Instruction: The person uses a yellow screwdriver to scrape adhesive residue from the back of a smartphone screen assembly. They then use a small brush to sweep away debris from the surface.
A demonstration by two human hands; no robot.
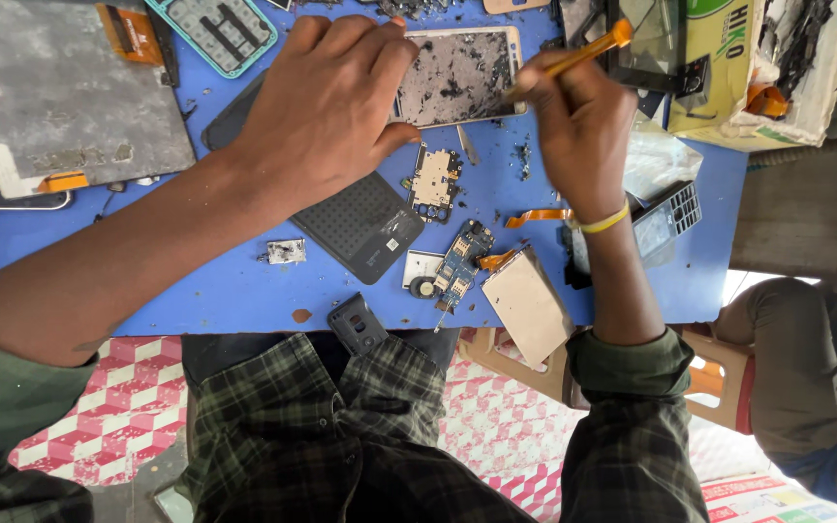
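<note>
A person is working over a blue counter [244,281] strewn with phone parts. Far to the outer side of the left hand [326,102], a large grey display panel [65,97] is lying flat. That hand's grip is released, palm pressing down on the edge of a stripped phone frame [457,76] that is lying between the two hands. The right hand [578,131] is grasping an orange-handled tool [573,58], its grip clenched around the shaft, the tip slanting down toward the frame's near corner. Just below the left grip, a black perforated back cover [360,225] is resting; beside it, a small tan circuit board [435,179] and a blue one [462,263] are lying.
</note>
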